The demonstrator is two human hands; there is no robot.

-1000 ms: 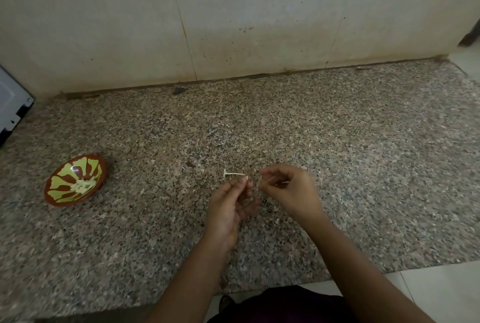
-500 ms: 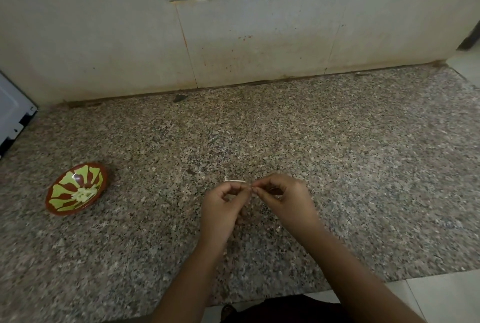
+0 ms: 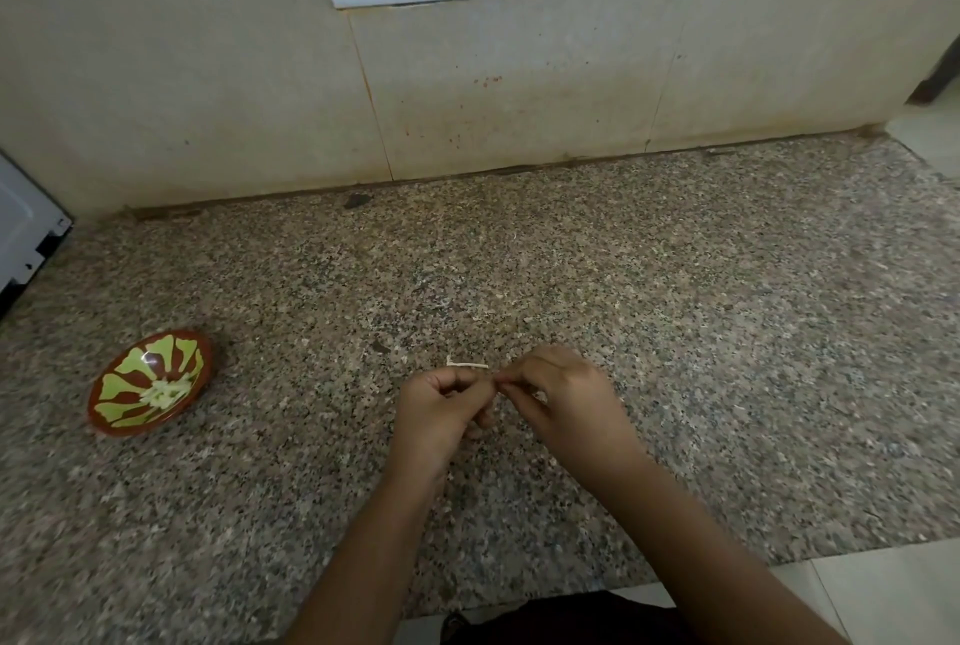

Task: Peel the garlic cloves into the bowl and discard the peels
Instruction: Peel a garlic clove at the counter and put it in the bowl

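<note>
Pinching clove, mostly hidden, with left hand and right hand, fingertips together, near countertop front edge. Bowl well apart, at left edge. Peel with small tugs, holding clove firmly.

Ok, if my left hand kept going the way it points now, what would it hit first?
Probably the right hand: the left hand aims its curled fingers at it, fingertips nearly meeting. Depth between them is hard to judge.
</note>
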